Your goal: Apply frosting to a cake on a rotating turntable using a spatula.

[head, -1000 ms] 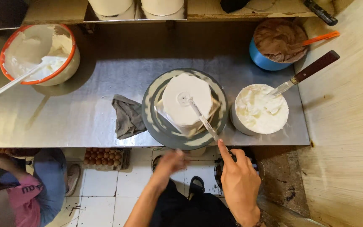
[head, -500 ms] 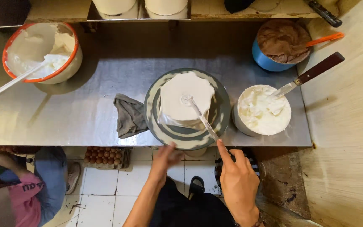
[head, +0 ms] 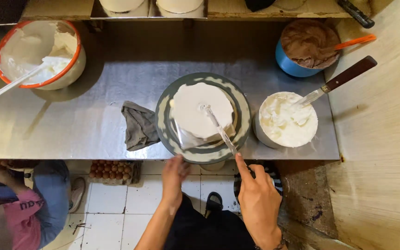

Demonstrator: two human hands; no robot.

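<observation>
white cake (head: 202, 109) centred on turntable (head: 163, 115); right hand (head: 258, 199) closed around spatula (head: 219, 130), levelling icing; left hand (head: 174, 172), fingers loosely curled, grips the rim.

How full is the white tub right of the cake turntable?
Full: the white tub is heaped with white cream up to its rim, and a knife with a brown handle stands stuck in it, blade buried in the cream.

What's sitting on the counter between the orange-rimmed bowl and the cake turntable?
A crumpled grey cloth lies by the turntable; otherwise only bare steel counter stretches to the orange-rimmed bowl, as the head view shows.
</observation>
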